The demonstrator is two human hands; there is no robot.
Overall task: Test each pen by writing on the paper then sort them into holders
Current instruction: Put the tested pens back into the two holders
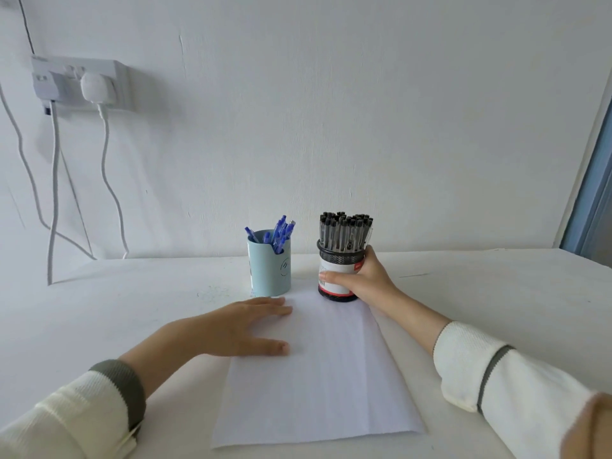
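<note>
Head view: two hands on a white counter (480, 293) with paper and two pen holders.
The left hand (231, 326) lies flat, fingers straight, on the sheet of paper (318, 385). The right hand (361, 276) grips the black mesh holder (334, 270) full of black pens (344, 230), at the paper's far edge. Just left stands the light blue holder (270, 270) with blue pens (278, 230).

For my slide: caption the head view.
Left hand rests on paper; right hand grips black holder beside blue holder.
</note>
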